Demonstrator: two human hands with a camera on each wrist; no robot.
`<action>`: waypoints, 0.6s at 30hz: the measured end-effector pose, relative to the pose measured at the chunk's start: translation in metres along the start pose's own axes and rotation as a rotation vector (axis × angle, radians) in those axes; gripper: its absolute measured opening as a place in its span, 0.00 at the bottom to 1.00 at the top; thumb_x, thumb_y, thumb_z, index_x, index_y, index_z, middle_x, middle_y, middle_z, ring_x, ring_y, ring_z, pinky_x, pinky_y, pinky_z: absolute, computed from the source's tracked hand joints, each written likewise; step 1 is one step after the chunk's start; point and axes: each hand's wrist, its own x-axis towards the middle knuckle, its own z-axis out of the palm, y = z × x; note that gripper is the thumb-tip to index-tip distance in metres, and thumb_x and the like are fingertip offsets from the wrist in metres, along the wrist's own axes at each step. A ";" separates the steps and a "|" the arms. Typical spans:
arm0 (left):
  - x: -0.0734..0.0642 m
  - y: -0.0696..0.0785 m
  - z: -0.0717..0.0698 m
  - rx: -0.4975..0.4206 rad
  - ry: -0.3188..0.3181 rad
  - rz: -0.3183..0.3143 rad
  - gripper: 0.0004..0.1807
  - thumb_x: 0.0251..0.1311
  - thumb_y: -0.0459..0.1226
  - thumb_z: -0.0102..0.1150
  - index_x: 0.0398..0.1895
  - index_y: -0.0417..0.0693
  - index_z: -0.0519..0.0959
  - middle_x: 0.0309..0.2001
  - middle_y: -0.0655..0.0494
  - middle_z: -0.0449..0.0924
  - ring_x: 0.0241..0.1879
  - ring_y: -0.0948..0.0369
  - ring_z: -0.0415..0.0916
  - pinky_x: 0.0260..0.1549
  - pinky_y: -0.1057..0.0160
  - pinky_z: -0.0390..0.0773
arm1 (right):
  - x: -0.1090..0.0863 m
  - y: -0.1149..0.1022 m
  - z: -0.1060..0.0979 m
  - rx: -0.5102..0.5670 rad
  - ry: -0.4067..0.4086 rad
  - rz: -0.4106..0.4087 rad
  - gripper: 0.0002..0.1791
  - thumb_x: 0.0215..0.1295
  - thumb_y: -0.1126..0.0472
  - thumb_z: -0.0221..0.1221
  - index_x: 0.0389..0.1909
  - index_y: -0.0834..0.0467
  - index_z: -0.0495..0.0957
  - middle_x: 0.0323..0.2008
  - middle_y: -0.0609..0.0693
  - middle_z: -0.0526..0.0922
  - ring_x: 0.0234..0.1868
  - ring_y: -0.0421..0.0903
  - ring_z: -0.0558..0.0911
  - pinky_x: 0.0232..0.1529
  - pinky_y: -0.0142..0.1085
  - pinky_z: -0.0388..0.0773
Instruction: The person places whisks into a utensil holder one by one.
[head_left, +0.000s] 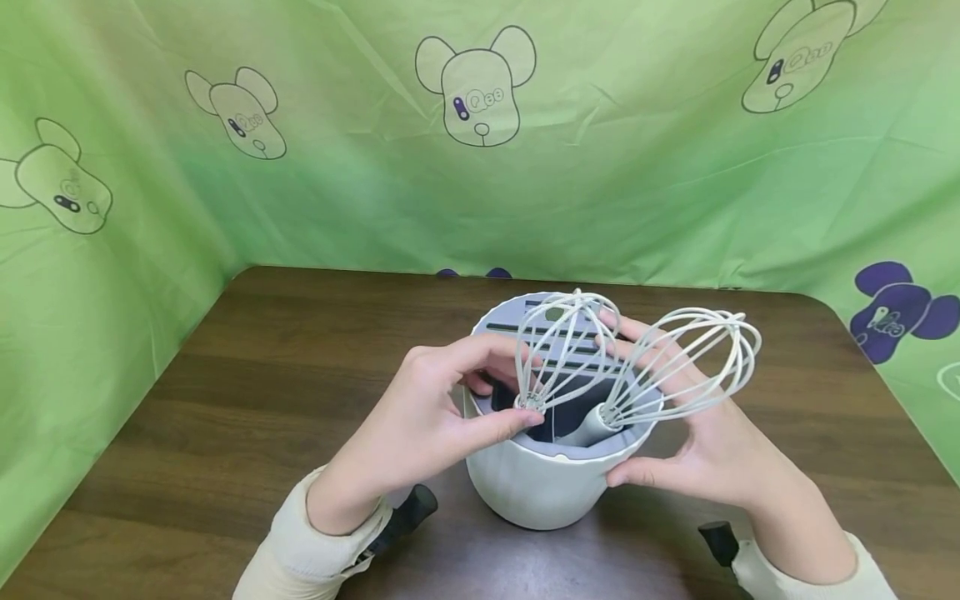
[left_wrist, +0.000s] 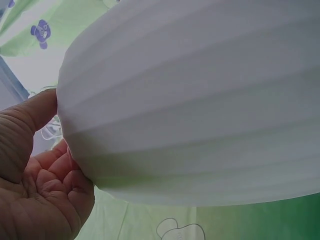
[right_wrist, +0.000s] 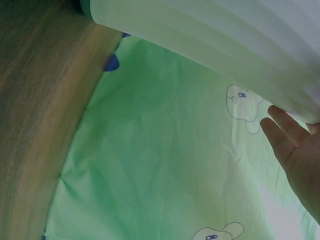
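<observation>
A white ribbed utensil holder [head_left: 536, 483] with a grey slotted top stands on the table. Two white whisks, a left one [head_left: 531, 402] and a right one [head_left: 595, 427], are in its open compartment with their wire heads up. The right whisk leans to the right. My left hand [head_left: 435, 412] pinches the left whisk near the base of its wires; the handle below is hidden. Against the holder's right side rests my right hand [head_left: 708, 446], thumb at the front wall and fingers stretched along the far rim, partly behind the right whisk's wires.
Brown wood-grain table [head_left: 187, 467] surrounds the holder. A green cloth [head_left: 360, 200] with cartoon mouse heads hangs behind and at the sides. Black-ended wrist mounts [head_left: 408, 508] stick out from both sleeves.
</observation>
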 end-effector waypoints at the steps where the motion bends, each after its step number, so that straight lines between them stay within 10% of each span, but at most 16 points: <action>1: 0.000 0.000 0.000 0.003 0.002 -0.005 0.20 0.52 0.35 0.74 0.49 0.47 0.80 0.36 0.61 0.86 0.38 0.73 0.82 0.35 0.69 0.79 | 0.000 0.000 0.000 0.005 0.000 0.000 0.58 0.41 0.40 0.77 0.66 0.72 0.66 0.73 0.64 0.60 0.76 0.48 0.60 0.74 0.28 0.54; 18: -0.001 0.002 -0.007 -0.061 -0.010 -0.037 0.33 0.52 0.33 0.74 0.62 0.50 0.72 0.46 0.54 0.86 0.48 0.66 0.82 0.42 0.64 0.84 | 0.003 -0.002 0.001 0.029 0.005 -0.014 0.58 0.41 0.40 0.77 0.66 0.73 0.65 0.73 0.66 0.61 0.75 0.47 0.62 0.73 0.28 0.55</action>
